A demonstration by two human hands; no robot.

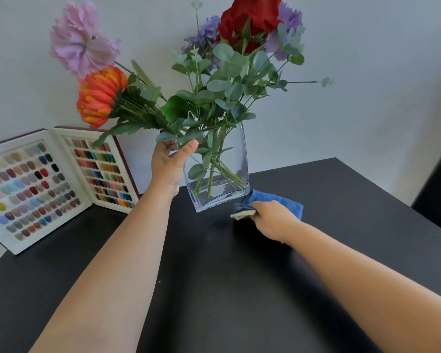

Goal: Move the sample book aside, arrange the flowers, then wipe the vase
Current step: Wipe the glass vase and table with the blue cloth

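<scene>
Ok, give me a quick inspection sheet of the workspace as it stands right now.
Surface: black table, bare in the foreground.
Job's things: clear glass vase tilted, holding the flowers; sample book open at the table's left edge, its right half propped up by the wall; blue cloth at the vase's base.
Clutter: nothing seen.
Grippers: left hand in a grip on the vase's upper left corner; right hand closed on the blue cloth.
Cables: nothing seen.
Surroundings: plain pale wall behind; a dark shape at the right edge, too cut off to identify.
</scene>
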